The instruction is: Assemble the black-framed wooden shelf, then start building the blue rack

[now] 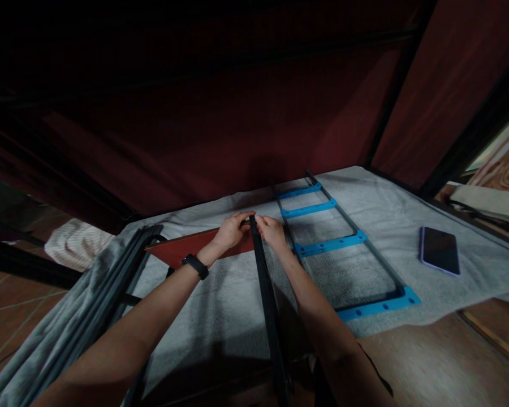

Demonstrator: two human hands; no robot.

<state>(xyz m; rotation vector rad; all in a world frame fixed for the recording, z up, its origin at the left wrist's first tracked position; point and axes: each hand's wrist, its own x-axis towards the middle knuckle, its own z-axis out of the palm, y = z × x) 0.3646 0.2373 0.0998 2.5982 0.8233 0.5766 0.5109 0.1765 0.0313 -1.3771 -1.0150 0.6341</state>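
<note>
A long dark metal bar (263, 282) runs from near my body up to both hands. My left hand (232, 230), below a wrist with a black watch (195, 266), has its fingertips closed on the bar's far end. On the other side, my right hand (270, 230) pinches the same end. Whether a small part sits between the fingertips cannot be made out. A reddish-brown board (195, 244) lies behind and under my left hand. To the right of my right arm lies a ladder-like frame of grey tubes with blue crosspieces (333, 244).
A grey-white cloth (390, 220) covers the work surface. Several dark tubes (106, 282) lie along its left side. A phone (440, 250) in a purple case rests at the right. Dark red panels (237, 130) rise behind, and tiled floor (432, 362) shows at the lower right.
</note>
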